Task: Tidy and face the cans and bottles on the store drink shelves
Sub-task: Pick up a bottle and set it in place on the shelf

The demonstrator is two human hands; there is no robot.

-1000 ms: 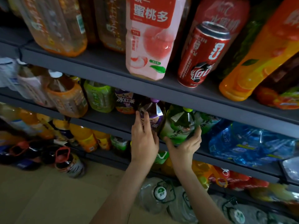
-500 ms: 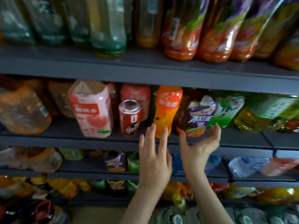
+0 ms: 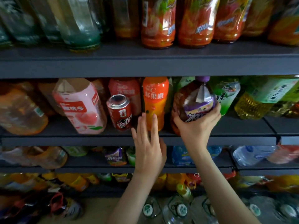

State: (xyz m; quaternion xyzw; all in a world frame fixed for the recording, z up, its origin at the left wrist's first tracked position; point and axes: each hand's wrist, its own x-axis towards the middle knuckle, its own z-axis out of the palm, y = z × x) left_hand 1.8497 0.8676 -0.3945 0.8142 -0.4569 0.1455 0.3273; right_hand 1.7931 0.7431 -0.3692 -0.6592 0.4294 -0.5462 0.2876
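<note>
**Q:** Item locations?
**A:** On the middle shelf, left to right: pink peach bottle, red can, orange bottle, purple-label bottle at the front edge.

**Q:** Hand status?
**A:** Right hand: fingers wrapped round the purple-label bottle. Left hand: fingers straight and close together, tips before the orange bottle's base. Cannot tell whether they touch it.

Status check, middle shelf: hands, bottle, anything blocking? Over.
Right hand grips the purple-label bottle. Left hand open, fingers by the orange bottle. Red can stands close left of it.
</note>
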